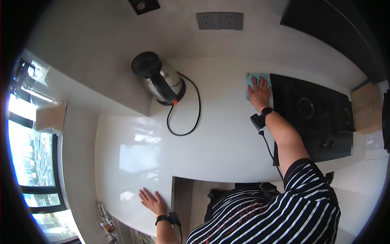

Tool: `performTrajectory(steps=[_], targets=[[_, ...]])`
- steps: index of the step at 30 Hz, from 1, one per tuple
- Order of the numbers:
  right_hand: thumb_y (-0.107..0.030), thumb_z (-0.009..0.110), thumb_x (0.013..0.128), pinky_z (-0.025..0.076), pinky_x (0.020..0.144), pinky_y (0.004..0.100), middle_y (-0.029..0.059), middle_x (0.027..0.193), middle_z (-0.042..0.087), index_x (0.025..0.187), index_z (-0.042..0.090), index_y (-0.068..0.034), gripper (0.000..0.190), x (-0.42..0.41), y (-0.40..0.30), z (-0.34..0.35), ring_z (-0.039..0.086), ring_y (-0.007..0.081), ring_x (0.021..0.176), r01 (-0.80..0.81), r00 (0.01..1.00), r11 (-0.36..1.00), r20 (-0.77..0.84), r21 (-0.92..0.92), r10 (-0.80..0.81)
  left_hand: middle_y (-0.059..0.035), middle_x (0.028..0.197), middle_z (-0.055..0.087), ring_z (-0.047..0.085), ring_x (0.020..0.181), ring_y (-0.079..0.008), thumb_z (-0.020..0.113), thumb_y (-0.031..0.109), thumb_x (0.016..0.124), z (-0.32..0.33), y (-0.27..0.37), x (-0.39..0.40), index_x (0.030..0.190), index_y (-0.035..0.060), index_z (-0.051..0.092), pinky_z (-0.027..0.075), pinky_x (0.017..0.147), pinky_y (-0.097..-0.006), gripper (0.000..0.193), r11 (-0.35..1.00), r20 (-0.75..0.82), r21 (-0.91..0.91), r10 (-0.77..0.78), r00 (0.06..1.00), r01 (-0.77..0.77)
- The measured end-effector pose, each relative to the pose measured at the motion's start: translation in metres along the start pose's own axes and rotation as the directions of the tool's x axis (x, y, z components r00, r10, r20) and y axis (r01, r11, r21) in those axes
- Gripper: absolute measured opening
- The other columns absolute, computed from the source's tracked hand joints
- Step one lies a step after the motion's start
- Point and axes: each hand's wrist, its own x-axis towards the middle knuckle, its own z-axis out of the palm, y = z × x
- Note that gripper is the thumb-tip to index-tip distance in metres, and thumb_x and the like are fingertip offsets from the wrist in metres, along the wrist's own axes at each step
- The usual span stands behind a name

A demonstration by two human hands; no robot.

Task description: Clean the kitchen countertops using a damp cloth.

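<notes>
Under my right hand (pixel 260 92) lies a crumpled light-blue cloth (pixel 251 77), pressed against the white countertop (pixel 219 122) right beside the left edge of a black glass gas hob (pixel 304 91). My left hand (pixel 153 200) rests on the counter at the lower left, fingers spread, with nothing in it. Each wrist wears a black strap with a small device and a cable. Away from both hands, near the back corner, stands an electric kettle (pixel 166 77) of steel and black plastic.
The kettle's black cord (pixel 199 106) loops over the counter. Double wall sockets (pixel 219 21) sit on the back wall. A cardboard box (pixel 368 108) is right of the hob, below a dark range hood (pixel 332 27). A faucet (pixel 105 216) is at the lower left, near the window (pixel 33 152).
</notes>
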Motion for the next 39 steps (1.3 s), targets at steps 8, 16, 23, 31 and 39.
performTrajectory(steps=[8, 16, 23, 31, 39], targets=[[-0.039, 0.062, 0.087, 0.016, 0.111, 0.0653, 0.0218, 0.156, 0.027, 0.145, 0.045, -0.015, 0.064, -0.197, -0.168, -0.04, 0.02, 0.0376, 0.146, 0.513, 0.773, 0.766, 0.178, 0.387, -0.608, -0.0152, 0.159, 0.025, 0.018, 0.148, -0.0348, 0.047, 0.042, 0.095, -0.002, -0.001, 0.001, 0.152, 0.0117, 0.03, 0.011, 0.117, -0.0566, 0.067, 1.0, 0.01, -0.015, 0.023, 1.0, -0.023], [-0.038, 0.057, 0.091, 0.013, 0.116, 0.0581, 0.0144, 0.156, 0.029, 0.142, 0.048, -0.017, 0.056, -0.267, -0.262, -0.058, 0.02, 0.0306, 0.147, 0.708, 0.499, 0.453, 0.071, 0.541, -0.864, -0.0141, 0.159, 0.025, 0.02, 0.147, -0.0353, 0.044, 0.047, 0.097, 0.0, 0.003, 0.002, 0.152, 0.0128, 0.031, 0.014, 0.116, -0.0583, 0.067, 1.0, 0.007, 0.014, 0.02, 1.0, -0.02], [-0.028, 0.067, 0.084, 0.028, 0.109, 0.0571, 0.0101, 0.147, 0.044, 0.134, 0.055, -0.022, 0.052, -0.234, -0.07, -0.093, 0.037, 0.0299, 0.138, 0.535, 0.809, 0.77, 0.052, 0.348, -0.585, -0.014, 0.159, 0.025, 0.02, 0.147, -0.0358, 0.043, 0.048, 0.097, 0.001, -0.006, -0.002, 0.152, 0.0121, 0.031, 0.014, 0.116, -0.0579, 0.067, 1.0, -0.016, 0.009, 0.014, 1.0, -0.013], [-0.034, 0.057, 0.093, 0.019, 0.113, 0.0611, 0.0207, 0.154, 0.029, 0.145, 0.043, -0.012, 0.058, -0.324, -0.001, -0.128, 0.023, 0.0381, 0.145, 0.399, 0.882, 0.904, 0.205, 0.156, -0.425, -0.0146, 0.159, 0.025, 0.02, 0.147, -0.0361, 0.042, 0.047, 0.098, -0.001, -0.002, -0.001, 0.152, 0.0115, 0.031, 0.015, 0.116, -0.0586, 0.066, 1.0, -0.021, 0.005, 0.019, 1.0, -0.019], [-0.039, 0.054, 0.094, 0.015, 0.115, 0.0607, 0.0173, 0.155, 0.031, 0.144, 0.045, -0.012, 0.057, -0.306, -0.156, -0.087, 0.023, 0.0339, 0.146, 0.57, 0.742, 0.705, 0.105, 0.423, -0.662, -0.0151, 0.159, 0.025, 0.021, 0.147, -0.0352, 0.041, 0.048, 0.098, -0.002, 0.003, -0.002, 0.152, 0.0108, 0.03, 0.015, 0.116, -0.0589, 0.066, 0.998, -0.032, -0.004, 0.058, 0.998, -0.058]])
